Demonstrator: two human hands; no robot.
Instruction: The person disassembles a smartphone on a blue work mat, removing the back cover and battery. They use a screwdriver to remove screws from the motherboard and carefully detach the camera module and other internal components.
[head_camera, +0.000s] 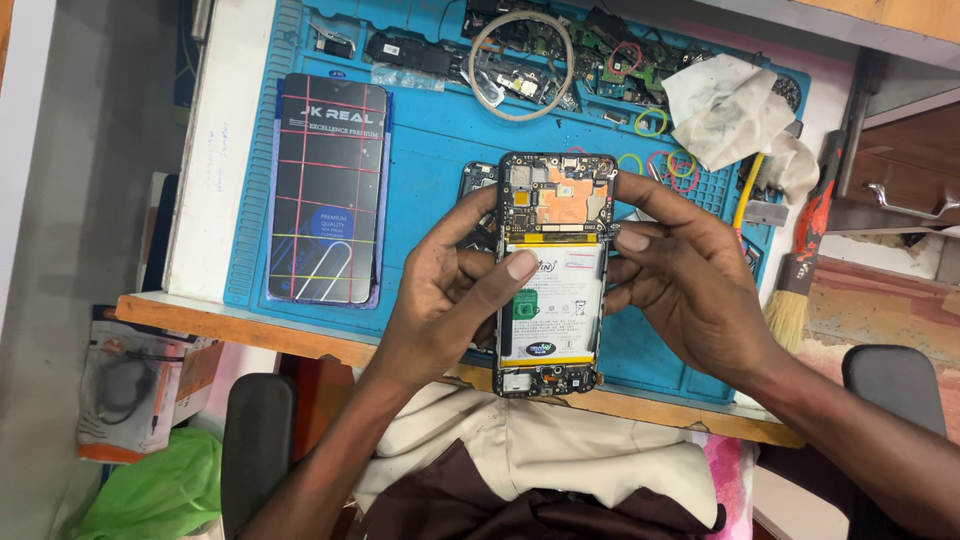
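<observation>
Opened black smartphone with exposed white battery and circuit board (553, 275) held upright between left hand (450, 290) and right hand (680, 285), fingers pinching its edges, thumbs pressed on the battery's top. Probably steadied thus for inspection. Beyond the knuckles, blue silicone repair mat (430, 140); left of the left hand, boxed replacement screen (328, 190).

Left edge of the opened phone (553, 275) behind the hands' fingers (500, 275); brush (795, 290) bristles half hidden.

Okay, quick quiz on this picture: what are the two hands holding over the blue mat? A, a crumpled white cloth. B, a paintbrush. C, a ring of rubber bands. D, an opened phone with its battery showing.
D: the left hand and right hand hold the opened phone by its sides, battery showing, above the blue mat.
</observation>
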